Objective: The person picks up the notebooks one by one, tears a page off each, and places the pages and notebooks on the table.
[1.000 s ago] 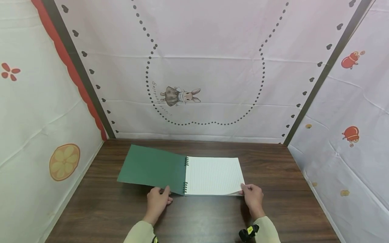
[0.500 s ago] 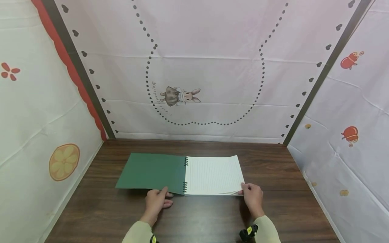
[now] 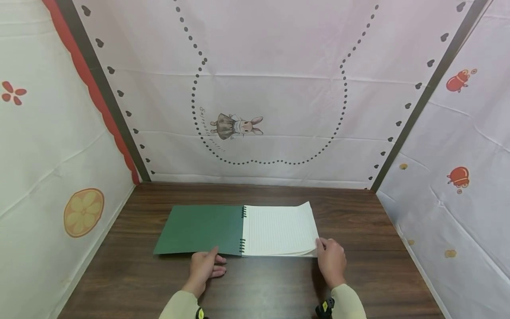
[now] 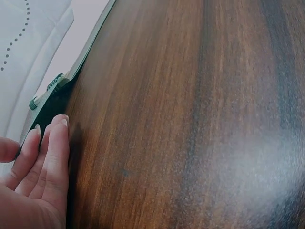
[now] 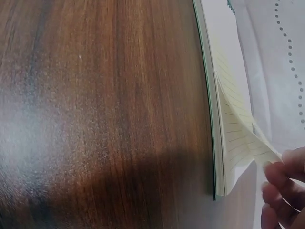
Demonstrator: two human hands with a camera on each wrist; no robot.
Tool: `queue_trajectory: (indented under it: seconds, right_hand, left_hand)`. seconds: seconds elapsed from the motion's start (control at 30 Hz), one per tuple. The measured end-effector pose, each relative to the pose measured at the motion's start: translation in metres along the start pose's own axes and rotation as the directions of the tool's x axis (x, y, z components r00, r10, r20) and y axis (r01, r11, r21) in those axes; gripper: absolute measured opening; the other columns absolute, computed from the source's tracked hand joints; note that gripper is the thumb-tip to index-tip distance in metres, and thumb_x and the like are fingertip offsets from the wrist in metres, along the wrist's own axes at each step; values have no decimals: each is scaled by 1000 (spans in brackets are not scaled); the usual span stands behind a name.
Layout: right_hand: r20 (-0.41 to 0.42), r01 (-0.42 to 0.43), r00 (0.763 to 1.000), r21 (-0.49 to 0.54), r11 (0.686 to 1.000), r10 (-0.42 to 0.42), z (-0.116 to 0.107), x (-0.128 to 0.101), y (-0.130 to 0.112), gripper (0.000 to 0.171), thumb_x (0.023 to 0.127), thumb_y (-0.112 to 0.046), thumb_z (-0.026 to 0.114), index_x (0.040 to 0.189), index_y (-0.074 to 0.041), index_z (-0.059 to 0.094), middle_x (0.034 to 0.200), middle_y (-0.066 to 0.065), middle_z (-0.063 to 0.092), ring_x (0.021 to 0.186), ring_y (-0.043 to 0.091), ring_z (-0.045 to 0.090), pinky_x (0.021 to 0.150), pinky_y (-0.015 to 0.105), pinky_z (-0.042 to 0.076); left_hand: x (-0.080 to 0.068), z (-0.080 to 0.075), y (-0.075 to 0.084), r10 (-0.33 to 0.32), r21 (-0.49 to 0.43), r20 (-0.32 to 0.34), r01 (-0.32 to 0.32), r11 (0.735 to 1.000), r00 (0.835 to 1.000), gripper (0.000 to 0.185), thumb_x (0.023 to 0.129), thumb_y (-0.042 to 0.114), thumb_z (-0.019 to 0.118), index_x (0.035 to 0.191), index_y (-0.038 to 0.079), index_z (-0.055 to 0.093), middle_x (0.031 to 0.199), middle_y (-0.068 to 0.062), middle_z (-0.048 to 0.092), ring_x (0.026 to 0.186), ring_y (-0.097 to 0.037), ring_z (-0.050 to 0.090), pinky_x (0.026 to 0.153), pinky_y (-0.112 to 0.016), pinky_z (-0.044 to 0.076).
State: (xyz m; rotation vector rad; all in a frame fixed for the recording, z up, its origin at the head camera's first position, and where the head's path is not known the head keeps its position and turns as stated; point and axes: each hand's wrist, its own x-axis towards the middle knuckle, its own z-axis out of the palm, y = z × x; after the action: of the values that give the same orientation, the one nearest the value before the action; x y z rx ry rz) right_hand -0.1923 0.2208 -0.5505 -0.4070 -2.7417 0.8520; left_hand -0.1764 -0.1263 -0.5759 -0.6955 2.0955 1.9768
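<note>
While the left hand [image 3: 204,267] rests straight fingers [image 4: 53,143] on the notebook's [image 3: 239,230] green cover [image 3: 199,229], the right hand [image 3: 331,261] pinches its lifted page corner [image 5: 257,150].

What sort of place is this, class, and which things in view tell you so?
Probably a small desk booth set up for recording, not an ordinary room. A dark wooden table is walled on three sides by printed cloth, and only an open notebook lies on it.

Glossy dark wood-grain table [image 3: 263,283], matt green card cover [image 3: 199,228], lined cream paper pages [image 3: 279,230], creased cloth backdrop [image 3: 271,88] at 12 o'clock
</note>
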Motion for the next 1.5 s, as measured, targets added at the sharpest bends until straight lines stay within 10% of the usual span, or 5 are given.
queue_trajectory:
  seconds: [0.57, 0.83, 1.2, 1.5]
  right_hand:
    - [-26, -55, 998, 144, 988, 59, 4, -2, -5, 27, 96, -21, 59, 105, 2, 72, 114, 15, 57, 100, 31, 58, 80, 47, 48]
    - [80, -70, 995, 206, 976, 55, 5, 4, -3, 37, 97, -23, 56, 115, 7, 65, 133, 19, 47, 124, 38, 46, 100, 56, 41]
    - [228, -126, 970, 184, 975, 82, 0, 19, -10, 60, 97, -43, 49, 122, 10, 60, 141, 22, 45, 132, 40, 42, 110, 59, 30]
    - [321, -234, 934, 210, 949, 159, 1, 38, -9, 61, 98, -47, 47, 127, 5, 57, 136, 25, 52, 126, 39, 49, 105, 56, 39]
  left_hand:
    - [-2, -2, 2, -20, -16, 44, 21, 1000, 999, 44, 103, 20, 37, 91, -12, 64, 83, -16, 75, 62, -21, 72, 60, -33, 59]
    - [-1, -3, 11, 166, 151, -5, -164, 975, 986, 41, 102, 25, 44, 89, -5, 68, 87, -14, 73, 69, -17, 69, 63, -28, 59]
    - [12, -11, 32, 426, 516, -62, -337, 788, 902, 27, 99, 28, 53, 90, 8, 69, 98, -8, 70, 93, -23, 62, 79, -40, 49]
    - [24, -12, 33, 492, 691, 89, -409, 596, 866, 31, 93, 27, 62, 116, 6, 66, 130, -17, 59, 124, -38, 52, 101, -56, 43]
